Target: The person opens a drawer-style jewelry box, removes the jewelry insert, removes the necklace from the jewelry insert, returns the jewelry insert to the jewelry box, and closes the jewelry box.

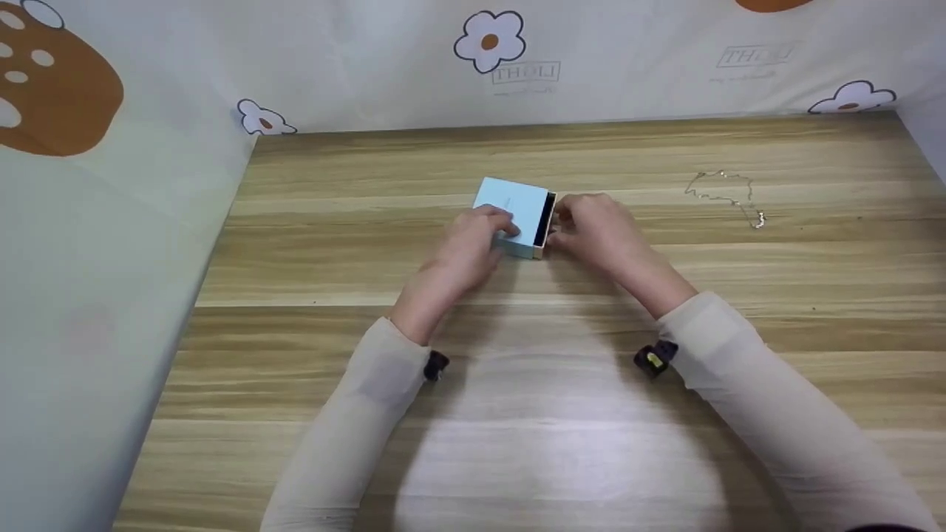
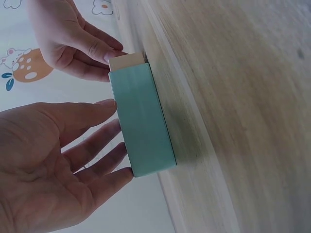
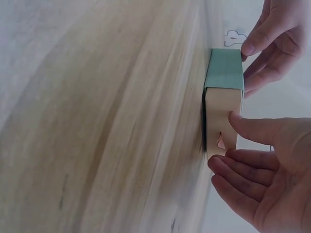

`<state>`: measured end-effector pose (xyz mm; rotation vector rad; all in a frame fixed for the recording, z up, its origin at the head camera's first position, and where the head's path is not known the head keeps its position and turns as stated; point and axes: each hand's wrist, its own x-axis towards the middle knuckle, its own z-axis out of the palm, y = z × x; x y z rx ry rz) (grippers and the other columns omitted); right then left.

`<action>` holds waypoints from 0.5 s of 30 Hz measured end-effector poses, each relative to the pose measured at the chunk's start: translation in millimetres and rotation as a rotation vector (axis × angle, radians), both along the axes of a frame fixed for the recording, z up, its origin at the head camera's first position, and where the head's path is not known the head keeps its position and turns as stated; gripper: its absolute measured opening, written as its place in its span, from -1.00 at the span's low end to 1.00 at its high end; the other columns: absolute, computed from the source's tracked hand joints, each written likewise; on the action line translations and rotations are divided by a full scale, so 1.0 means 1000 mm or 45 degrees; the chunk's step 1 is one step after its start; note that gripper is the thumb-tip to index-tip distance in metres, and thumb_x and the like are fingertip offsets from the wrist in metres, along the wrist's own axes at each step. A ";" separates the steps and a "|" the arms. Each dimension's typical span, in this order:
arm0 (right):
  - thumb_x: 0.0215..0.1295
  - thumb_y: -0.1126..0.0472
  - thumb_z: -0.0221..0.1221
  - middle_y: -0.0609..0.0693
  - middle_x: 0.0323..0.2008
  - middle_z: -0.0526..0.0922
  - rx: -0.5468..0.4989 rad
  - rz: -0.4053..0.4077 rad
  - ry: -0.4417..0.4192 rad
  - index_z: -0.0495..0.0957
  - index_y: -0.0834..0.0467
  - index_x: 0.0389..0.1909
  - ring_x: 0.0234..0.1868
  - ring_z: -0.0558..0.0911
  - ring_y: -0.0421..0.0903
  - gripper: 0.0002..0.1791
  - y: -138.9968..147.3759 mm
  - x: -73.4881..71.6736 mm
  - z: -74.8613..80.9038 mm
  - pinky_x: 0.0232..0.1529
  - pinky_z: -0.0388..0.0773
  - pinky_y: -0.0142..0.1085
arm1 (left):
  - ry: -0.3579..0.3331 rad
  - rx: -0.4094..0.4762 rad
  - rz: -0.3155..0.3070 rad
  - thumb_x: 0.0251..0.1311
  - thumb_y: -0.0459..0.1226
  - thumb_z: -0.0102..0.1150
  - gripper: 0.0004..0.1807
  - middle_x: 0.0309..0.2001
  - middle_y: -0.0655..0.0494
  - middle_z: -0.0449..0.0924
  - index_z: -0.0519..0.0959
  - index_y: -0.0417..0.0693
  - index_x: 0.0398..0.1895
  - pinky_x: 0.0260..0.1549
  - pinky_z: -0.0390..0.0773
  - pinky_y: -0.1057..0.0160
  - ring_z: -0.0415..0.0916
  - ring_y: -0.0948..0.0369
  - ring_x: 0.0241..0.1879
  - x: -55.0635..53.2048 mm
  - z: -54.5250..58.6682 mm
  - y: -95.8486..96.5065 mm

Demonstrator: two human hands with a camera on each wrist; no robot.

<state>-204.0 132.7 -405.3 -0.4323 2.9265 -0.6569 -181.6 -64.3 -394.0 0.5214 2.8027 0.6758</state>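
Observation:
A small light-blue box (image 1: 517,205) lies on the wooden table, its beige drawer (image 3: 221,109) sticking partly out on the right. A dark strip of the interior shows at the drawer's top in the head view. The left hand (image 1: 467,240) rests its fingers on the blue sleeve's top; in the left wrist view its thumb and fingertips touch the sleeve's upper edge. At the drawer's end, the right hand (image 1: 595,229) holds the drawer between thumb and fingers. A small pinkish tab (image 3: 220,141) shows on the drawer front, between thumb and fingertips.
A thin silvery chain necklace (image 1: 728,198) lies loosely on the table to the right of the right hand. Behind the table hangs a pale cloth (image 1: 384,66) printed with flowers; more cloth covers the left side.

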 end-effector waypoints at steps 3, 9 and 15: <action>0.25 0.15 0.31 0.20 -0.19 0.72 0.007 0.011 0.023 0.64 0.32 -0.05 -0.18 0.62 0.12 -0.65 -0.003 0.000 -0.001 -0.06 0.55 0.03 | 0.015 -0.002 -0.010 0.20 -0.54 0.10 -0.59 0.32 -0.08 0.49 0.65 -0.14 0.09 0.40 0.33 0.13 0.38 0.00 0.37 0.000 -0.001 0.000; 0.28 0.12 0.31 0.18 -0.17 0.72 0.016 0.021 0.032 0.63 0.30 0.00 -0.19 0.62 0.08 -0.62 -0.009 -0.001 -0.004 -0.11 0.55 0.04 | 0.022 -0.029 -0.025 0.23 -0.51 0.13 -0.61 0.31 -0.05 0.50 0.65 -0.12 0.10 0.39 0.34 0.12 0.38 0.03 0.37 -0.001 -0.001 0.001; 0.27 0.10 0.33 0.18 -0.10 0.74 0.011 0.018 0.062 0.62 0.30 0.04 -0.13 0.67 0.08 -0.57 -0.013 -0.001 -0.004 -0.09 0.59 0.04 | 0.012 -0.043 -0.017 0.21 -0.49 0.15 -0.61 0.32 -0.02 0.49 0.65 -0.09 0.09 0.37 0.36 0.14 0.38 0.04 0.37 -0.001 0.000 -0.002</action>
